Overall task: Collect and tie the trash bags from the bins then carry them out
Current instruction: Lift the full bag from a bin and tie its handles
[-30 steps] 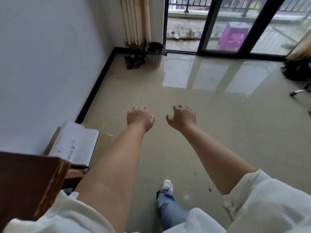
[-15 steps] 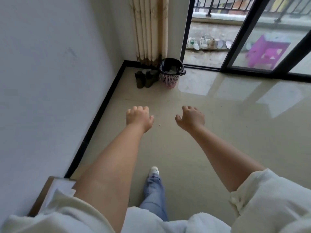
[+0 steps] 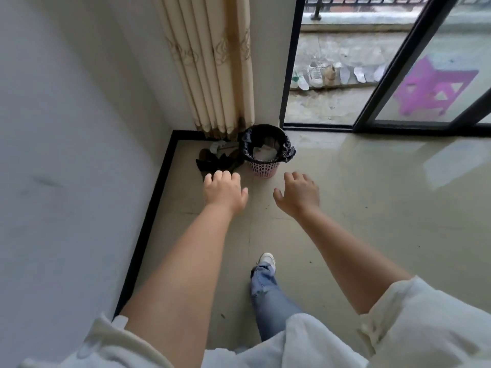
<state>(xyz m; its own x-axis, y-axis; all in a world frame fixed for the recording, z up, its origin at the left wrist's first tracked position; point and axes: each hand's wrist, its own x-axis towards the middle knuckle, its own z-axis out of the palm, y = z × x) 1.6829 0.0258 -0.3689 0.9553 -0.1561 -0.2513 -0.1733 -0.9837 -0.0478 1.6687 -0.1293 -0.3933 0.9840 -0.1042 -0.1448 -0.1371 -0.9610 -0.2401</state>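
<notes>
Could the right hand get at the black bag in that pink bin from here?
Probably yes: the right hand hangs open short of the bin, nothing between them, and the black bag lies folded over its rim.

No text, label, brand, number or sign can be read anywhere here (the pale scraps inside the black plastic trash bag (image 3: 265, 144) lining the pink perforated plastic bin (image 3: 263, 170) in the far corner are too blurred to show any print).

Home: curtain (image 3: 212, 62), balcony shoes (image 3: 316, 73)
</notes>
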